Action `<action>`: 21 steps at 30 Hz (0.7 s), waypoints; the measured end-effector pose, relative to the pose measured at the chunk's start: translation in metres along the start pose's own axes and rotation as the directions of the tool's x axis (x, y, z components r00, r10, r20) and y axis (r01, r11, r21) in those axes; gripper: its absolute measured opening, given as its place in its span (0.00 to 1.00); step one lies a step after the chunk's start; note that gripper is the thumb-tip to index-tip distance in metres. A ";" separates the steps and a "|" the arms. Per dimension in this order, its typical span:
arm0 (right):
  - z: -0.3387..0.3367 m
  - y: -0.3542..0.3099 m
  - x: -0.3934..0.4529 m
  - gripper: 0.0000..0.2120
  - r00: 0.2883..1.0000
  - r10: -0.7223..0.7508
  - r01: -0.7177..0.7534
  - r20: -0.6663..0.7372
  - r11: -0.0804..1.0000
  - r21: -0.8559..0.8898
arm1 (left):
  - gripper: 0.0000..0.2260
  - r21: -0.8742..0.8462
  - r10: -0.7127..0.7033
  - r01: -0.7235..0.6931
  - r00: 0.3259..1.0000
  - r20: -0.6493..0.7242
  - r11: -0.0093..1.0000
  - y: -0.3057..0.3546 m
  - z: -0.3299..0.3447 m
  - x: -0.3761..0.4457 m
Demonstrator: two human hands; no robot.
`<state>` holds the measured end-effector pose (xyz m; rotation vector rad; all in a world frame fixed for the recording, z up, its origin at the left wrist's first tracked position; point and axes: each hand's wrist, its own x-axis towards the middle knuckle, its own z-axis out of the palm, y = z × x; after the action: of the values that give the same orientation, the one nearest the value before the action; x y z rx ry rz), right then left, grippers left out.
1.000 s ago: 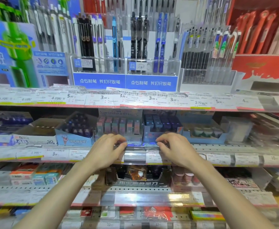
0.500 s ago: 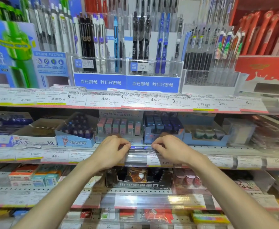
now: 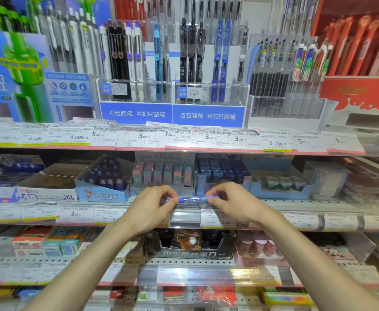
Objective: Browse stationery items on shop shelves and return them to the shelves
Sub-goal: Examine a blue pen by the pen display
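A clear pen with blue parts (image 3: pixel 189 199) lies level between my two hands, in front of the middle shelf's edge (image 3: pixel 296 204). My left hand (image 3: pixel 151 206) pinches its left end with the fingertips. My right hand (image 3: pixel 230 204) pinches its right end the same way. Both pen ends are hidden by my fingers. Above, a clear rack with blue labels (image 3: pixel 172 113) holds black, white and blue pens upright on the top shelf.
Open boxes of erasers (image 3: pixel 163 173) and small blue items (image 3: pixel 223 170) stand just behind my hands. Price tags (image 3: pixel 143 138) line every shelf edge. A black box (image 3: pixel 189 245) sits on the shelf below. A red display (image 3: pixel 359 93) stands at top right.
My hands have drawn slightly closer together and lifted a little off the shelf edge. The blue pen now shows between the fingertips; before, it was mostly hidden.
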<state>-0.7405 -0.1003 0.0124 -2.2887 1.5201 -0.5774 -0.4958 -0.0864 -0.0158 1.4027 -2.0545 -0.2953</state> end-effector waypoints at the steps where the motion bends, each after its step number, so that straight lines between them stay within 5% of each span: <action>1: 0.000 0.000 0.000 0.11 1.000 -0.001 0.001 -0.024 1.000 0.003 | 0.05 -0.001 0.007 -0.007 1.000 -0.011 1.000 0.000 0.000 0.000; 11: -0.002 -0.007 -0.014 0.10 0.958 -0.002 0.053 -0.287 0.984 0.171 | 0.10 0.051 0.093 -0.086 0.984 -0.152 0.995 0.006 -0.004 -0.009; 21: -0.008 -0.036 -0.055 0.04 0.943 -0.031 0.125 -0.331 0.955 0.268 | 0.13 0.068 0.299 -0.292 0.920 -0.253 0.954 0.021 -0.035 -0.036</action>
<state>-0.7354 -0.0364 0.0282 -2.1109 1.3734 -1.1652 -0.4822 -0.0401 0.0090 1.0604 -2.0168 0.0465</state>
